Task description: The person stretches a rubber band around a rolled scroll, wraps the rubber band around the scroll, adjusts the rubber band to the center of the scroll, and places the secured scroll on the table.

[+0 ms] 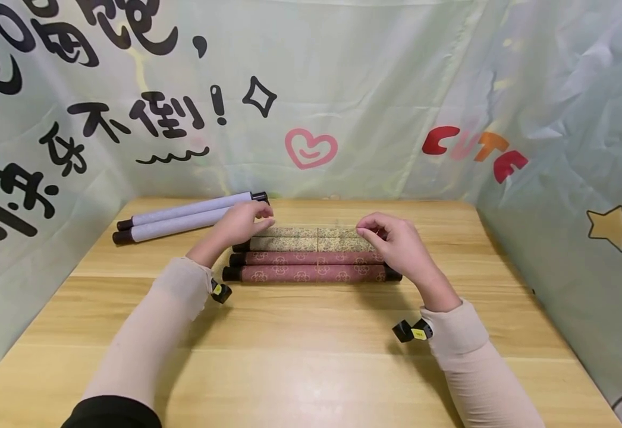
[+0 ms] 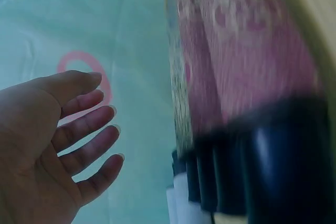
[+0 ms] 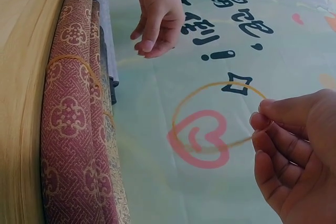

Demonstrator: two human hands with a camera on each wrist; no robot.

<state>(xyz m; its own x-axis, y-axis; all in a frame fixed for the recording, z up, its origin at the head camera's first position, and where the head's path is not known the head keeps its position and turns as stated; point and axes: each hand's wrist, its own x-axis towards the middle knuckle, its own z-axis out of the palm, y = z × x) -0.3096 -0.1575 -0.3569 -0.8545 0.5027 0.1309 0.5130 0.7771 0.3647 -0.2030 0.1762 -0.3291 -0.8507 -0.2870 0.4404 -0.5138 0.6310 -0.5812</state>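
Note:
Between thumb and fingertips my right hand (image 1: 399, 244) pinches a thin yellow rubber band (image 3: 218, 83), which hangs as a round loop in the right wrist view. My left hand (image 1: 236, 226) is held above the left ends of the patterned scrolls, fingers loosely bent and holding nothing. Two burgundy scrolls (image 1: 311, 273) with gold flower patterns and black end knobs lie side by side, nearest the person. Another rubber band (image 3: 68, 57) goes round them. Just behind lie gold-patterned scrolls (image 1: 289, 244), their right ends hidden by the right hand.
Two lavender scrolls (image 1: 182, 223) with black ends lie slanted at the back left of the wooden table (image 1: 311, 356). A printed pale green cloth (image 1: 343, 89) hangs behind the table and along its sides. Small black cameras (image 1: 412, 330) are worn on the wrists.

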